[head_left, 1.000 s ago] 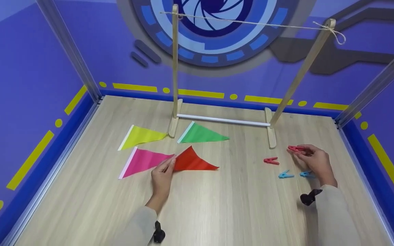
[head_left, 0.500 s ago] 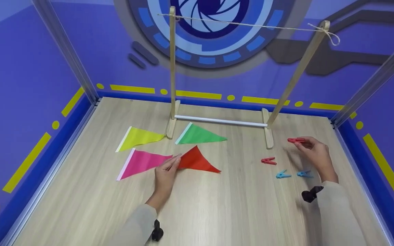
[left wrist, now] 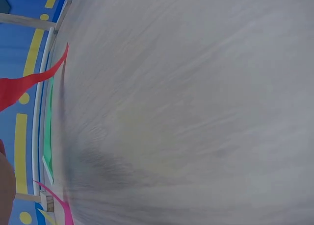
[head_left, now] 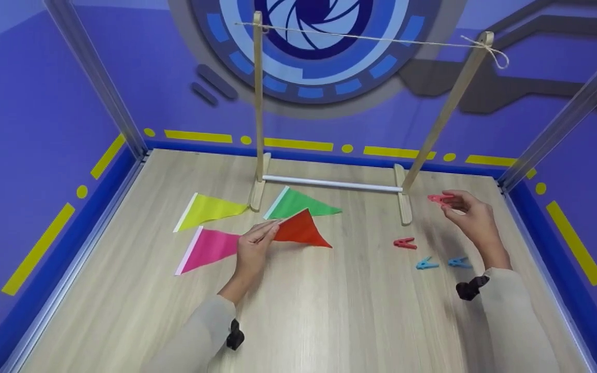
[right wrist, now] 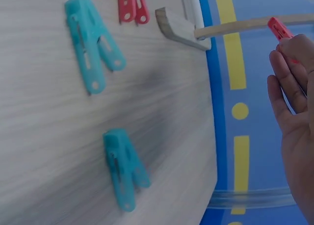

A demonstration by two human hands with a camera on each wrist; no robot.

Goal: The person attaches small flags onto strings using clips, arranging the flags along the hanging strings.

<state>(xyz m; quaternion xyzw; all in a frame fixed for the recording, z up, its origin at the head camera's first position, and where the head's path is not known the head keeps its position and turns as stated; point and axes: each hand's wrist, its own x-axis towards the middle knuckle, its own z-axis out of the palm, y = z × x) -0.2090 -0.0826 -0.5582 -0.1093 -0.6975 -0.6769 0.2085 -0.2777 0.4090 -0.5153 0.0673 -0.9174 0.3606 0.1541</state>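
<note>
My left hand (head_left: 253, 248) pinches a red triangular flag (head_left: 302, 230) by its edge and holds it above the table, over the tip of the pink flag (head_left: 210, 248). Behind it lie a green flag (head_left: 298, 203) and a yellow flag (head_left: 210, 210), both flat with white edge strips. On the right, my right hand (head_left: 474, 220) holds a red clothespin (head_left: 438, 199) between thumb and fingers, raised off the table; the right wrist view shows this clothespin (right wrist: 278, 28) too. Another red clothespin (head_left: 405, 243) and two blue clothespins (head_left: 427, 263) rest on the wood below that hand.
A wooden stand stands at the back, with a left post (head_left: 259, 98), a right post (head_left: 449, 111) and a white bottom rod (head_left: 332, 183). A string (head_left: 360, 37) runs between the post tops. Blue printed walls (head_left: 34, 129) enclose the table (head_left: 319, 311).
My left hand has lifted the red flag up and away from me, so it now overlaps the green one in view. My right hand has raised the red clothespin off the table, toward the stand.
</note>
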